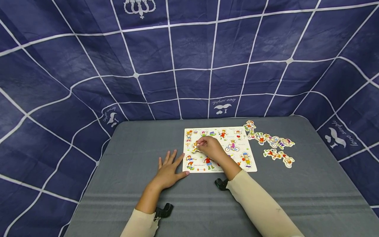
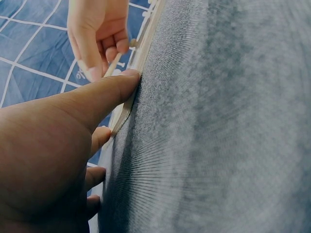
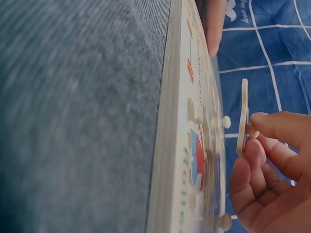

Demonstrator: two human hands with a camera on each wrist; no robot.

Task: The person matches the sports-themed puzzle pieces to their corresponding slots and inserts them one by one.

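Note:
A flat wooden peg puzzle board (image 1: 251,166) printed with cartoon children at sports lies on the table. Over its left part, my right hand (image 1: 214,148) pinches a thin puzzle piece (image 1: 194,147). In the right wrist view, thumb and fingers hold this piece (image 3: 243,111) by the small knob on its back, and it stands edge-on, apart from the board face. My left hand (image 1: 168,172) rests with fingers spread beside the board's left side. Its thumb (image 2: 129,80) touches the board edge in the left wrist view, and the index fingertip is right at that edge too.
Several loose puzzle pieces (image 1: 261,138) lie in a row right of the board, with two more pieces (image 1: 272,153) nearer the front. The grey cloth-covered table (image 1: 133,148) is bounded by a blue checked curtain (image 1: 192,82) behind and at the sides.

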